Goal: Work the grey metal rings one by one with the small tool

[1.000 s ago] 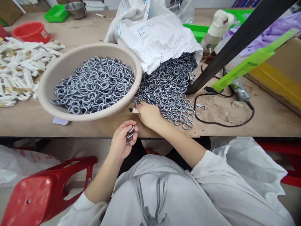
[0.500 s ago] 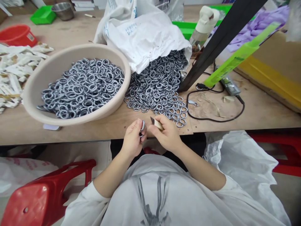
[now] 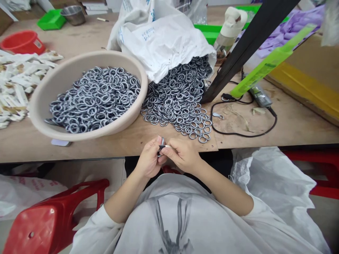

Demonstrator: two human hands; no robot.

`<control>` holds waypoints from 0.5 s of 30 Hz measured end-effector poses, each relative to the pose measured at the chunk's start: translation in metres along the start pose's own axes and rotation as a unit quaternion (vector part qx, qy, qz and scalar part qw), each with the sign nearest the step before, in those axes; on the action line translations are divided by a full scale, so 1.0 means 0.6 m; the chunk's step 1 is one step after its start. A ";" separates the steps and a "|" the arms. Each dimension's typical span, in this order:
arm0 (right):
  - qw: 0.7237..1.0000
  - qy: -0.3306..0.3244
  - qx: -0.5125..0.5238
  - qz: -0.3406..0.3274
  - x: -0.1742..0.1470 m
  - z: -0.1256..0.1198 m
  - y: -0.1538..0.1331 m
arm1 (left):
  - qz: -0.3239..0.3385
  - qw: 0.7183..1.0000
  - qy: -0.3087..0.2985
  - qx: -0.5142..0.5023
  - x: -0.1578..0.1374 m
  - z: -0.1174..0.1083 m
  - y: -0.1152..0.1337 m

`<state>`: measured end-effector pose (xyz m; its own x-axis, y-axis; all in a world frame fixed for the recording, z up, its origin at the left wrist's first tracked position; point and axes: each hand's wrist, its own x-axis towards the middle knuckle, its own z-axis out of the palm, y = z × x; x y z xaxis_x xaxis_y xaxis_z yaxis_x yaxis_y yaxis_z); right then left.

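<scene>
At the front edge of the wooden surface (image 3: 106,150), close in front of my body, I have both hands brought together. With my left hand (image 3: 149,159) I grip a few grey rings (image 3: 162,140), the fingers curled round them; one pokes up beside my thumb, but how many sit behind my fingers I can't tell. My right hand (image 3: 184,155) pinches a small dark-tipped tool (image 3: 161,146) between thumb and fingers, and its tip lies right at the rings I hold. Whether it is actually touching one is too small to make out.

Just beyond my hands, a loose pile of rings (image 3: 180,98) spreads over the surface, spilling from the open mouth of a white sack (image 3: 166,42) lying on its side. To the left of that I have a wide beige basin (image 3: 66,70) with a big heap of the same rings inside it. Further left lie white pieces (image 3: 16,84), with a red bowl (image 3: 22,42) behind them.

Over on my right, a dark post (image 3: 249,49) slants up beside the pile, a black cord (image 3: 238,134) loops across the wood, and a bottle (image 3: 229,28) stands behind. Below, a red stool (image 3: 37,225) is at my left and a translucent plastic bag (image 3: 272,187) at my right.
</scene>
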<state>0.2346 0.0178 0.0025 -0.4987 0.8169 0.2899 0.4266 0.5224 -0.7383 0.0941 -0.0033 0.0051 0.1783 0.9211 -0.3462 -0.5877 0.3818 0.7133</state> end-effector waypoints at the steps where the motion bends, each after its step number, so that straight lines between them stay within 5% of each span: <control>1: 1.000 -0.008 0.009 0.007 0.004 0.002 0.005 | -0.007 1.000 -0.002 -0.001 -0.001 -0.004 0.001; 7: 0.985 0.092 -0.049 0.139 0.035 -0.004 0.040 | -0.016 0.999 -0.028 0.016 -0.021 -0.020 0.000; 12: 0.997 0.007 0.060 0.037 0.045 0.007 0.011 | 0.042 0.998 0.026 0.024 -0.021 -0.038 0.002; 15: 0.998 -0.024 0.013 0.050 0.074 0.017 0.011 | 0.053 0.998 0.022 0.037 -0.022 -0.049 0.006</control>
<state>0.2075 0.0546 0.0043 -0.4900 0.8517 0.1856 0.4568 0.4322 -0.7775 0.0666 -0.0162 -0.0060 0.0828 0.9533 -0.2905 -0.5414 0.2877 0.7900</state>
